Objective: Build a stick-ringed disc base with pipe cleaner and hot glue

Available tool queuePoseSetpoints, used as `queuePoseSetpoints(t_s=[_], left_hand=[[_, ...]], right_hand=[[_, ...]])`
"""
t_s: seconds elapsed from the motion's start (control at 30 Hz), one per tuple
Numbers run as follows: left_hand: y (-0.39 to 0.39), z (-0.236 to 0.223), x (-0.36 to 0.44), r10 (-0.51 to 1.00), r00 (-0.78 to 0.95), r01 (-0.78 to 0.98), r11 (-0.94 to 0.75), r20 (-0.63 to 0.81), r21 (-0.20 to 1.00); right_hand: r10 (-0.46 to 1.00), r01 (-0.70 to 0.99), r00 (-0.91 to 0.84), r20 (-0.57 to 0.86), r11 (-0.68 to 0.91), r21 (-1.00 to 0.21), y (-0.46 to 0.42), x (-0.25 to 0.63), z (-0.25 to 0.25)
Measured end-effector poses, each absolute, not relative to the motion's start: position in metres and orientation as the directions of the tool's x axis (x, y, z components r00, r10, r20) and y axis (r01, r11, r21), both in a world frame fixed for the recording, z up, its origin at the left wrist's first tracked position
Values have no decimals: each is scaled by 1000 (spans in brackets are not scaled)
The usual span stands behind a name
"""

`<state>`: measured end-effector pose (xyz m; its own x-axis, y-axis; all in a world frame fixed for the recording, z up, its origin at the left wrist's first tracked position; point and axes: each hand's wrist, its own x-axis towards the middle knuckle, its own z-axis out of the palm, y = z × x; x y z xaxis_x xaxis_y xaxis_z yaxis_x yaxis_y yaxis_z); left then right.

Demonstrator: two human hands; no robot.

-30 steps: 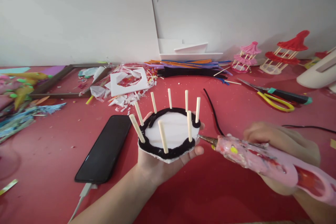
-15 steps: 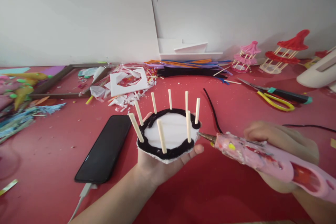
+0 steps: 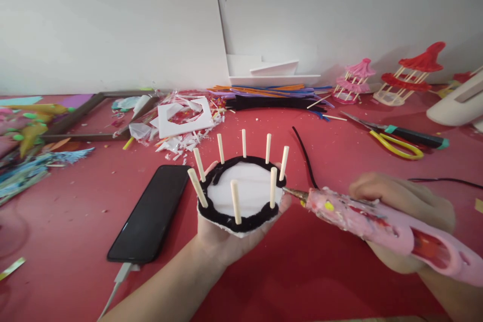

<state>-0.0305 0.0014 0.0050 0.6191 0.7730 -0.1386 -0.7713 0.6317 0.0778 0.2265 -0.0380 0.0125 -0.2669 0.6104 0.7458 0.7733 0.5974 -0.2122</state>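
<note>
On my left hand [image 3: 221,241] rests a white foam disc [image 3: 241,188], my fingers curled under and around its edge. A black pipe cleaner [image 3: 221,216] runs round most of the rim, leaving a gap at the right. Several short wooden sticks [image 3: 235,201] stand up from it, some leaning a little. My right hand [image 3: 400,211] is closed round a pink hot glue gun [image 3: 362,216], smeared with old glue. Its metal nozzle [image 3: 296,192] points left and meets the disc's edge at the gap. The gun's body hides part of my right hand.
A phone [image 3: 149,216] on a cable lies left of the disc. A loose black pipe cleaner [image 3: 305,156], yellow-handled scissors [image 3: 396,145] and a cutter [image 3: 418,137] lie beyond. Foam scraps [image 3: 184,118], pipe cleaner bundles [image 3: 275,100] and pink [image 3: 354,80] and red [image 3: 409,75] stick models line the back.
The glue gun has shifted slightly left, its nozzle now at the disc's edge. The disc has tilted a little, and the near sticks appear lower.
</note>
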Motion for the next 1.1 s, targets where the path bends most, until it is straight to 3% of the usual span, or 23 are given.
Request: queuePoseSetpoints(t_s=[0.63, 0.93, 1.1], left_hand=[[2, 7, -26, 788, 593, -774, 615, -168, 151], [2, -2, -27, 800, 577, -778, 600, -166, 187], [0, 5, -27, 804, 554, -786, 591, -215, 182]], right_hand=[[640, 737, -312, 703, 630, -246, -38, 224, 22], [623, 773, -280, 731, 598, -213, -38, 223, 20], [570, 777, -324, 755, 615, -131, -35, 230, 19]])
